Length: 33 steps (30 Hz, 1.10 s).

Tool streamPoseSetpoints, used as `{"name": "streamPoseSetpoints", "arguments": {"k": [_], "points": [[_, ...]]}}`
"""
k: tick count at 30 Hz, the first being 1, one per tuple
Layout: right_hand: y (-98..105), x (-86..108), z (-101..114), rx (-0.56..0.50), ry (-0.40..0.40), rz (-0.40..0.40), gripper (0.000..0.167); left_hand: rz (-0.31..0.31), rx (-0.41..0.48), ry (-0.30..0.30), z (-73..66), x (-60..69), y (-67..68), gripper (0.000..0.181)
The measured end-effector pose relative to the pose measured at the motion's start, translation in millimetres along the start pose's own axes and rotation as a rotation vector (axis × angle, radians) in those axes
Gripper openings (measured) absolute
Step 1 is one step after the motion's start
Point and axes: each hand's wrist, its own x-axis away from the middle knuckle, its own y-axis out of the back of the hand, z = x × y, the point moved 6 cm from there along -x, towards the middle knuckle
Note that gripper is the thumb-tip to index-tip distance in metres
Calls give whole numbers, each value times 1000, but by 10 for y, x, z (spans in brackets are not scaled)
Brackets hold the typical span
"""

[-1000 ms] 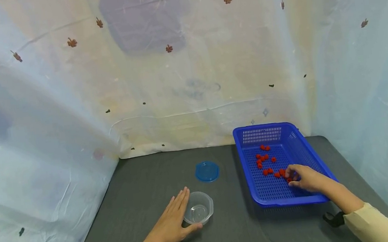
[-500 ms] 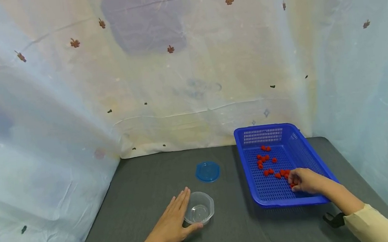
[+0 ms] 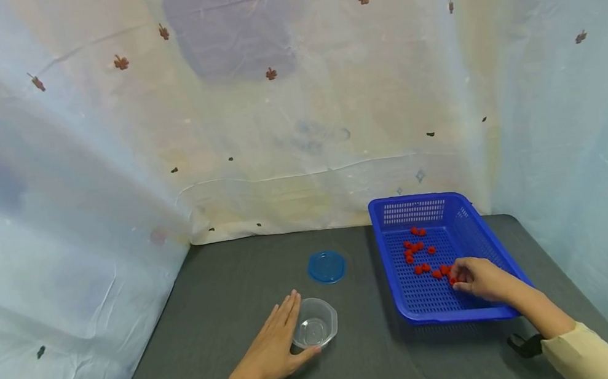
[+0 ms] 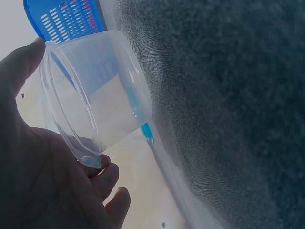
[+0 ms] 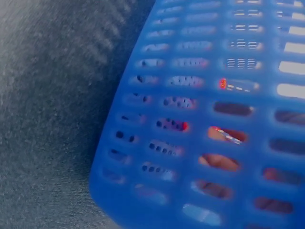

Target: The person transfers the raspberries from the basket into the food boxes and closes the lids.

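A clear octagonal container (image 3: 326,322) stands on the dark table. Beside it my left hand (image 3: 273,347) has its fingers stretched along the left side and its thumb at the near side; in the left wrist view, thumb and fingers touch the rim of the container (image 4: 109,90). Inside the blue basket (image 3: 445,316), my right hand (image 3: 480,279) pinches a small red piece (image 3: 453,281) with curled fingers. Several more red pieces (image 3: 414,248) lie on the basket floor. The right wrist view shows the basket's slotted wall (image 5: 190,114), with parts of the hand seen through the slots.
A round blue lid (image 3: 326,267) lies behind the container, left of the basket. Patterned cloth (image 3: 301,109) hangs behind the dark table (image 3: 225,290) and along its sides.
My right hand dipped towards the near side of the basket, then came back up and slightly left, the red piece at its fingertips shifting with it. My left hand stays at the container.
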Motion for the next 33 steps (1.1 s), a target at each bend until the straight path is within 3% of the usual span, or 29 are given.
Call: {"name": "streamPoseSetpoints", "arguments": {"k": [5, 10, 21, 33], "points": [[38, -37, 79, 1, 16, -85, 16, -7, 18, 8, -5, -7, 8, 111], [78, -61, 273, -62, 57, -128, 17, -24, 4, 33, 5, -15, 9, 112], [170, -140, 722, -139, 137, -222, 20, -76, -49, 5, -48, -39, 27, 110], [50, -206, 1203, -247, 293, -214, 21, -58, -47, -19, -30, -75, -1, 109]]}}
